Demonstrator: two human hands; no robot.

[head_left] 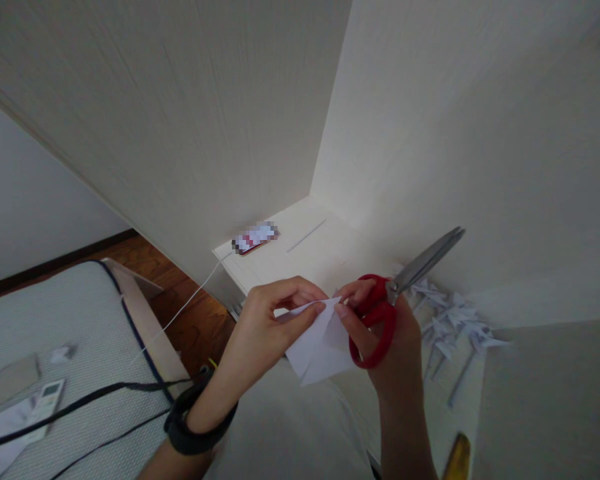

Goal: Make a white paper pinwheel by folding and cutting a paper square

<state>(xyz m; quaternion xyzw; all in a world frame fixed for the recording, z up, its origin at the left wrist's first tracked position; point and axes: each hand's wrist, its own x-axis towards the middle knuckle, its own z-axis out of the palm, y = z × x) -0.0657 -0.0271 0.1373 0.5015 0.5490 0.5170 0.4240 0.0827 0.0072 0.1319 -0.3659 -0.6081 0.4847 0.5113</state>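
My left hand (275,317) pinches the top edge of a folded white paper (320,343) held above the desk. My right hand (380,333) has its fingers through the red handles of scissors (403,283) and also touches the paper's upper corner. The scissors' grey blades are closed and point up and to the right, away from the paper. A dark band sits on my left wrist.
A white desk (325,250) fills a corner between pale walls. A phone (255,238) with a white cable lies at its far left. Several folded paper pieces (450,323) lie at the right. A mattress (75,347) with a remote (45,400) and black cables is at the left.
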